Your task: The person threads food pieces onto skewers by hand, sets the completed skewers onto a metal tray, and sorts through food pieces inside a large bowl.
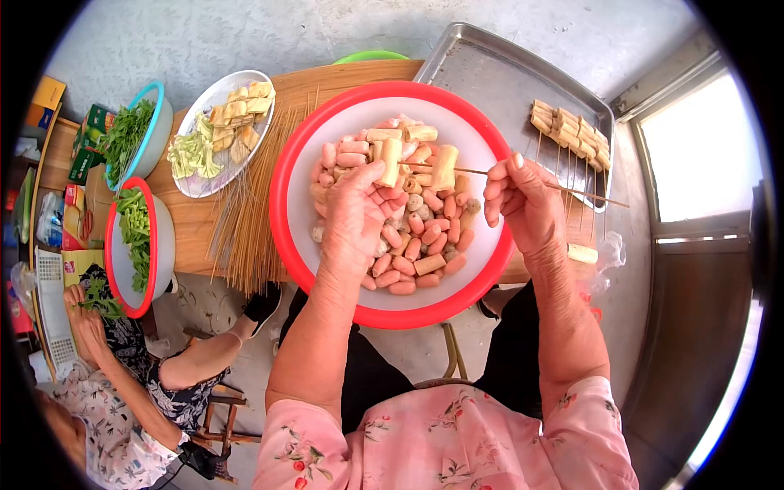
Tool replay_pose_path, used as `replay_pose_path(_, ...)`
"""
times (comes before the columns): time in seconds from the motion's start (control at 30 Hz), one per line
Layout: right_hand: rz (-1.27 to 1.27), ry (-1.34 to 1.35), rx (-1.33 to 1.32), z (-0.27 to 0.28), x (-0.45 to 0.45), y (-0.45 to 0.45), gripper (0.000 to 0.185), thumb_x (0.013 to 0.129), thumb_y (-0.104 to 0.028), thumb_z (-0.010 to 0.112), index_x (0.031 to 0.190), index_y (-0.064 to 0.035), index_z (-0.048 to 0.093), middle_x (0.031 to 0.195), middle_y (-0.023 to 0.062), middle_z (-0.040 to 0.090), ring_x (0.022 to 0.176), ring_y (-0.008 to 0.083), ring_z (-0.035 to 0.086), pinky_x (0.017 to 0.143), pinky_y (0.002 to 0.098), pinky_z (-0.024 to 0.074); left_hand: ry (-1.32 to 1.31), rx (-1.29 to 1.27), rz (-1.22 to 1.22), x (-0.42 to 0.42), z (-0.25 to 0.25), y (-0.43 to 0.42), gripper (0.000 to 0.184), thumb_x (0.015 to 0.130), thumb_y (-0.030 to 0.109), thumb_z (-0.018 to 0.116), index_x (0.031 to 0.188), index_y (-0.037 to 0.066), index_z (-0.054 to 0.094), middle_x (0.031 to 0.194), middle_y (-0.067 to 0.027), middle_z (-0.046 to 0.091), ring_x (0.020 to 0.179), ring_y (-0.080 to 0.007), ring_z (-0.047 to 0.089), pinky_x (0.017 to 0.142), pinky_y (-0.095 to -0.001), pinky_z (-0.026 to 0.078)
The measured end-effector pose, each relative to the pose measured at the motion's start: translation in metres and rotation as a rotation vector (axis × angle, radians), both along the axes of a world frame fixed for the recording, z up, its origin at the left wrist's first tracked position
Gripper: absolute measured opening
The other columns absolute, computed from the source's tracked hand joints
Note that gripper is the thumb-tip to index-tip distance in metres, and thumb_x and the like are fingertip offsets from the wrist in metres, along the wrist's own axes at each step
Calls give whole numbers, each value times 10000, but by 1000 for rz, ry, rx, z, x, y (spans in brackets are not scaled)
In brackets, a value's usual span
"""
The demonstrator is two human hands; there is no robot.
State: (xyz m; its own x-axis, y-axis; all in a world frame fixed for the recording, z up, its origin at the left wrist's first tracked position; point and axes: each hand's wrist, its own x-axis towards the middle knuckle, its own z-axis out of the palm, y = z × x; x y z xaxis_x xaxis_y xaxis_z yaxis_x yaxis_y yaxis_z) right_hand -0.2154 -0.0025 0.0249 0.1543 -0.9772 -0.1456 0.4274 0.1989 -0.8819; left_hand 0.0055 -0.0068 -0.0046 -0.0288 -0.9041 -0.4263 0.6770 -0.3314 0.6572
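Note:
Above a large white basin with a red rim [286, 212], my left hand [357, 208] pinches a yellowish rolled piece [391, 161] at the tip of a thin wooden skewer [474, 171]. A second rolled piece [444, 168] sits on the skewer, between my two hands. My right hand [527, 196] has its fingers closed on the skewer, whose far end sticks out to the right. Small pink sausages [404, 265], greyish balls and more rolled pieces fill the basin below.
Filled skewers [572, 135] lie on a metal tray [482, 61] at the back right. Bare skewers [253, 204] lie left of the basin. Further left are an oval plate [194, 186] of food and two bowls of greens. A seated person [122, 392] handles greens at lower left.

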Motion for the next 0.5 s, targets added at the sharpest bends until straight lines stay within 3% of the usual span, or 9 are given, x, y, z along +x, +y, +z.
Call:
replay_pose_path(0.23,-11,96,46,1,19,6,337,954,-276,468,850,23,584,701,108,607,518,189,573,488,282,469,-8,12,-46,-5,1,6,191,827,208,625,935,54,591,774,-33,574,689,-129,546,662,-286,494)
replay_pose_path(0.5,-20,69,38,-4,27,6,316,944,-274,498,862,19,586,714,103,612,558,180,586,532,270,488,6,-24,-99,-8,-3,9,284,807,213,648,1037,70,564,919,-64,600,815,-168,562,743,-339,489)
